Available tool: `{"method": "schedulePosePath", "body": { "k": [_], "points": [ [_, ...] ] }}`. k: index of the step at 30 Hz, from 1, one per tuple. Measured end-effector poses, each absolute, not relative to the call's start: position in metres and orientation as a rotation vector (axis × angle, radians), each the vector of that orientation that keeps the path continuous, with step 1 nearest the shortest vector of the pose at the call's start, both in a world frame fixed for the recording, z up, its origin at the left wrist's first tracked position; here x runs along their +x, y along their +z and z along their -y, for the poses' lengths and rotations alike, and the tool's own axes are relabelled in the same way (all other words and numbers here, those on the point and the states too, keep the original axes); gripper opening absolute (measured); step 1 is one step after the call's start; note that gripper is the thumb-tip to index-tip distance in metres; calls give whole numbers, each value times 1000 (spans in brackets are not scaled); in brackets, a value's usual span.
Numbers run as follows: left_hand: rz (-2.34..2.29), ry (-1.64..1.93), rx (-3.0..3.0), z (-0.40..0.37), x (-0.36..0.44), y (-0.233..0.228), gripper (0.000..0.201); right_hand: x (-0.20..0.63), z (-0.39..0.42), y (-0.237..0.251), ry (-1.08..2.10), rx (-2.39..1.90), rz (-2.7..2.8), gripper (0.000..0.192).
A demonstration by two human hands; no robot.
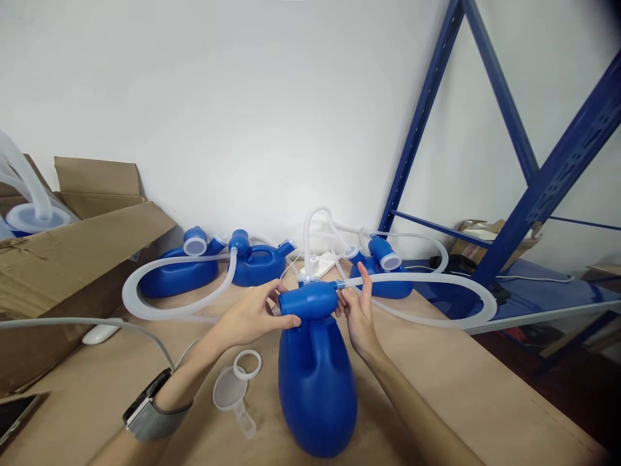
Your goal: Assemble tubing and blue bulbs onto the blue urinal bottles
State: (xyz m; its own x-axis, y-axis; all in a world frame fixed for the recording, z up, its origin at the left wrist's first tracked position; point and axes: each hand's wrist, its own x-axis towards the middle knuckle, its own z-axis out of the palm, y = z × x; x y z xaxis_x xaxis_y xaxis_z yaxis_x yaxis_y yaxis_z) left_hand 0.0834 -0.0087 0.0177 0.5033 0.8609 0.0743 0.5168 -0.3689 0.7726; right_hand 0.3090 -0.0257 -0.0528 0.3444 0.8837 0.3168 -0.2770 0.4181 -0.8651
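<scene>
Fitting the ribbed hose (427, 279) to the blue bottle (315, 369) on the table (485, 388).
Left hand (255, 317) wrapped the bottle's neck, fingers curled tight; right hand (356, 310) pinched the hose end at the spout. Pushing straight along the neck, with the bottle held firm, probably seated it best.

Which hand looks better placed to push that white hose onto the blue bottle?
The right hand: its fingertips pinch the hose end at the neck, while the left hand grips the bottle neck, steadying it.
</scene>
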Motion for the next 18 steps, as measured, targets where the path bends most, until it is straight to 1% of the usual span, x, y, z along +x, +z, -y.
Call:
{"method": "schedulePosePath", "body": {
  "k": [6,12,18],
  "points": [
    [-1158,629,2034,11,81,18,50,312,25,-56,962,-744,901,71],
    [-1157,642,1999,13,83,18,49,304,24,-53,1006,-701,784,70],
    [-1143,651,1979,15,90,20,46,308,21,-54,969,-690,785,70]
  ]
}}
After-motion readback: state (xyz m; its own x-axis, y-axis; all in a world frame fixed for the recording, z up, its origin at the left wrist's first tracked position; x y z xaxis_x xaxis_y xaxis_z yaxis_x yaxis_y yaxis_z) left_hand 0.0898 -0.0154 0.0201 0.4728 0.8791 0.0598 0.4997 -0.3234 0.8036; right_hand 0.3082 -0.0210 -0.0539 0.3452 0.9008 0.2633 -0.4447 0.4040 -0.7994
